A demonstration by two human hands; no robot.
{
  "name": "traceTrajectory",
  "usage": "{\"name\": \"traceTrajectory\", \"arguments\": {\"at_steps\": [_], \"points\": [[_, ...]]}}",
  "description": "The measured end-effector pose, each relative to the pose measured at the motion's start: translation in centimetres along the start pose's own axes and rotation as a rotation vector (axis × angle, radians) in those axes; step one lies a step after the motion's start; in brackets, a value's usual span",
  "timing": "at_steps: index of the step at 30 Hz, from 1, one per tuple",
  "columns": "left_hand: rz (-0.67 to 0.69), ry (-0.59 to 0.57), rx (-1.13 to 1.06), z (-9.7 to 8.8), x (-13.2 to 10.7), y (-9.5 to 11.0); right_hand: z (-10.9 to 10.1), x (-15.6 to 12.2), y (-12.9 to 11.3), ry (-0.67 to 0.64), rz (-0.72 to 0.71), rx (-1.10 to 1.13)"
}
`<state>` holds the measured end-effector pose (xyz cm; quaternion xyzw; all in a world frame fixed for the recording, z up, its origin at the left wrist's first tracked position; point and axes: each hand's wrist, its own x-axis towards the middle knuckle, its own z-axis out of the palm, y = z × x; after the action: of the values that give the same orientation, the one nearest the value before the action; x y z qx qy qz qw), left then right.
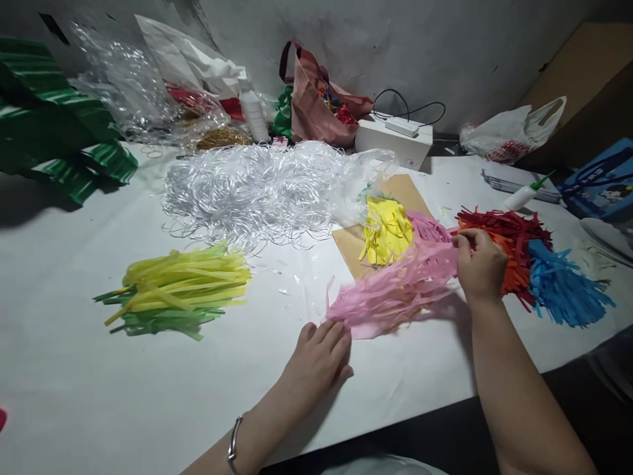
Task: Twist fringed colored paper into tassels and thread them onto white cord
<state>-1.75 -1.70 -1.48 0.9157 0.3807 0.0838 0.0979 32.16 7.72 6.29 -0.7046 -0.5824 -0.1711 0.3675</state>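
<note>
A fringed strip of pink tissue paper [395,290] stretches between my two hands, low over the white table. My right hand [479,264] is closed, its thumb and fingertips pinching the raised right end of the fringe. At the other end, my left hand [319,356] lies flat with its fingertips on the paper's near edge and the thumb apart. Just behind the strip are a yellow fringed bundle [388,227] and more pink fringe [429,227]. Beyond my right hand lie dark red [514,227], orange [512,264] and blue [568,284] fringed bundles.
Yellow-green fringe [182,284] lies at left. A heap of shiny white strands [267,191] fills the back middle, beside brown cardboard [349,251]. Behind stand a white bottle [253,109], a pink bag [316,99] and a white box [395,142]. A glue bottle [524,196] lies right.
</note>
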Motion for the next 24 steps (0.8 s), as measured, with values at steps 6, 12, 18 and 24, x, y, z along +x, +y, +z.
{"name": "traceTrajectory", "arguments": {"at_steps": [6,12,18,24], "points": [[0.014,0.0,0.024,-0.6,1.2,-0.3,-1.2,-0.9,1.6,-0.148,-0.123,0.084],[0.003,0.08,0.04,-1.4,2.3,-0.9,-1.0,-4.5,1.8,-0.578,-0.489,0.089],[0.0,0.065,0.028,-1.7,4.4,-1.7,0.8,-6.1,2.6,-0.5,-0.442,-0.139],[-0.168,0.018,0.077,-1.5,5.7,-2.2,0.3,-5.3,3.5,-0.391,-0.405,-0.126]]}}
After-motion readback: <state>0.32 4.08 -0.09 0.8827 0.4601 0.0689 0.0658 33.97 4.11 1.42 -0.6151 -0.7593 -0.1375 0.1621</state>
